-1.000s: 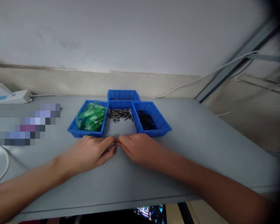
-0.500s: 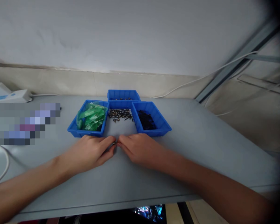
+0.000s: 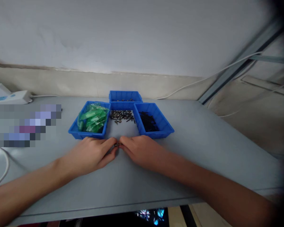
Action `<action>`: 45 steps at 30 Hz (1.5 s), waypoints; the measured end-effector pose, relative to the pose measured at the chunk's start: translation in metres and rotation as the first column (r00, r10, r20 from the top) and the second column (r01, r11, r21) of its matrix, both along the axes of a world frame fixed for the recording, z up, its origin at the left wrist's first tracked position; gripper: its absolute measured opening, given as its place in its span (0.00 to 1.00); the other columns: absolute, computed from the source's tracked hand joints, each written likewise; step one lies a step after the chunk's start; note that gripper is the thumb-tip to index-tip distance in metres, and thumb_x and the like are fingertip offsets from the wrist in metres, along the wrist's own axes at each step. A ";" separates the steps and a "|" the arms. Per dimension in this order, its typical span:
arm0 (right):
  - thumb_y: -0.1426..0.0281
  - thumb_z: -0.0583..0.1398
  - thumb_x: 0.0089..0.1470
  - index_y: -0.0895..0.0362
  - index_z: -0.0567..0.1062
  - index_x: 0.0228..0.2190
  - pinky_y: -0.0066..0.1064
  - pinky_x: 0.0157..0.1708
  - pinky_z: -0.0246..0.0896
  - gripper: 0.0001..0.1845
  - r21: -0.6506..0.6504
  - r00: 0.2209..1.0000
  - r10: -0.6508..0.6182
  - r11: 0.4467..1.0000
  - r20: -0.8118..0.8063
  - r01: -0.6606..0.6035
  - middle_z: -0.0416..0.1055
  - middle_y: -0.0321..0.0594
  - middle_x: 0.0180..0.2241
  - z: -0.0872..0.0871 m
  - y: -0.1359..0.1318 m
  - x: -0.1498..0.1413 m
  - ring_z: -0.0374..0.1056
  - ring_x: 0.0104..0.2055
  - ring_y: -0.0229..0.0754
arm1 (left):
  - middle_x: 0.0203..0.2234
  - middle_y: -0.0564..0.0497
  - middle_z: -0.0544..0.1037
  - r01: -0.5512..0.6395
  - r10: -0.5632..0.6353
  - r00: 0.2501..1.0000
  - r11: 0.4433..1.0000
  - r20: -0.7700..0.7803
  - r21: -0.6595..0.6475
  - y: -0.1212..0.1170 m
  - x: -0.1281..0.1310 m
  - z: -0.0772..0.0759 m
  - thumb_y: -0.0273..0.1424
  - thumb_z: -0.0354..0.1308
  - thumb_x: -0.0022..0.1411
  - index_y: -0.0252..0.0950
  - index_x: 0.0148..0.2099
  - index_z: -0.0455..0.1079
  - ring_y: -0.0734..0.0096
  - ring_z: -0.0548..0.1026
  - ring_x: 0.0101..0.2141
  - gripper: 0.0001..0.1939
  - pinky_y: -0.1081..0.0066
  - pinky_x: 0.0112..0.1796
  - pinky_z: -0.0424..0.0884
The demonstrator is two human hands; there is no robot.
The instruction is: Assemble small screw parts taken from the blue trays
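Observation:
My left hand (image 3: 94, 154) and my right hand (image 3: 142, 152) meet at the middle of the table. Between their fingertips is a small, thin screw-like metal piece (image 3: 117, 144), lying crosswise. The left thumb and forefinger pinch one end, and the right fingers close on the other; much of it is covered. Just beyond the hands, a pile of small dark and brassy screw-like pieces (image 3: 121, 115) lies on the tabletop. A blue bin (image 3: 77, 134) with green plastic bags (image 3: 94, 118) stands at the left, and another blue bin (image 3: 164, 124) with thin black pieces (image 3: 148, 122) at the right.
Behind the pile stands a third blue bin (image 3: 125, 95) with a few small pieces. A white power strip (image 3: 19, 97) and a blurred-out object (image 3: 33, 126) are at the left. A white cable (image 3: 7, 160) loops at the left edge; a metal post (image 3: 227, 74) rises at the right.
Both hands stay in nearly the same place. The right fingertips have shifted slightly, and a little more of the metal piece shows between the hands.

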State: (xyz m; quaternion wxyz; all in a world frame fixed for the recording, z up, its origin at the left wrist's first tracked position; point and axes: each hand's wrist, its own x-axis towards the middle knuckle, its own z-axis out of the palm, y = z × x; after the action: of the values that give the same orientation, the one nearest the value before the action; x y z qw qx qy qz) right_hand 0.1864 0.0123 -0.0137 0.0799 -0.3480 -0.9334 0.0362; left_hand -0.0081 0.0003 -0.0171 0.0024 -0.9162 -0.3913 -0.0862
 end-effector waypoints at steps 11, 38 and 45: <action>0.68 0.47 0.60 0.59 0.65 0.34 0.28 0.20 0.41 0.10 -0.039 0.999 -0.037 0.999 -0.020 0.036 0.69 0.36 0.23 0.002 -0.001 0.000 0.61 0.21 0.34 | 0.18 0.54 0.71 0.010 -0.010 1.000 0.997 0.002 0.073 0.001 -0.001 -0.003 0.35 0.39 0.65 0.34 0.36 0.63 0.69 0.73 0.20 0.14 0.72 0.20 0.62; 0.74 0.50 0.57 0.59 0.66 0.31 0.29 0.21 0.41 0.06 0.011 1.000 0.008 1.000 -0.010 -0.008 0.68 0.35 0.24 -0.001 0.001 0.002 0.59 0.21 0.33 | 0.20 0.54 0.71 0.069 -0.085 0.990 0.988 0.116 0.135 0.001 -0.002 -0.002 0.34 0.42 0.65 0.33 0.38 0.65 0.72 0.72 0.21 0.13 0.73 0.21 0.65; 0.75 0.50 0.56 0.60 0.67 0.32 0.28 0.21 0.44 0.07 -0.003 0.999 0.044 0.999 -0.019 -0.044 0.69 0.37 0.25 -0.002 0.001 0.002 0.60 0.22 0.34 | 0.20 0.54 0.71 0.106 -0.122 0.987 0.982 0.103 0.155 0.001 -0.002 0.000 0.34 0.42 0.65 0.34 0.37 0.65 0.73 0.72 0.22 0.13 0.74 0.22 0.66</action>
State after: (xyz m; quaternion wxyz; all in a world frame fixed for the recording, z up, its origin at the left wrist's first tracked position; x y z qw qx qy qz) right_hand 0.1887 0.0136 -0.0159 0.0871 -0.3273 -0.9399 0.0429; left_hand -0.0104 0.0017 -0.0169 0.0441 -0.9281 -0.3301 -0.1668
